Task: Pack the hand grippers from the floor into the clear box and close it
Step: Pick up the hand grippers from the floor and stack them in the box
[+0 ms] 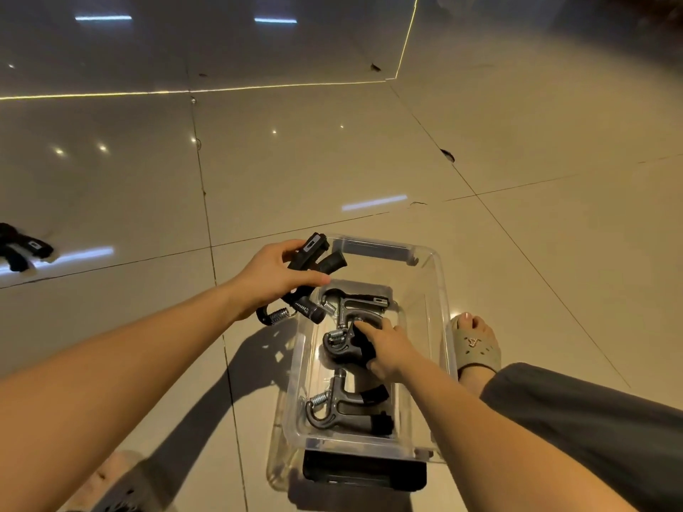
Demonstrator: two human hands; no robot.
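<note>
- Hand grippers (pixel 354 303), grey-black, spring-loaded: three inside clear plastic box (pixel 439 290); black bundle (pixel 314 253) over its far-left rim, gripped by left hand (pixel 273 279).
- Right hand (pixel 388 349) fingers curl round middle gripper (pixel 343 345) inside box; best settle it flat before lowering bundle.

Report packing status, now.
Left hand holds fourth gripper over box rim. Right hand grips middle gripper inside. Box open; floor grippers wait far left.
</note>
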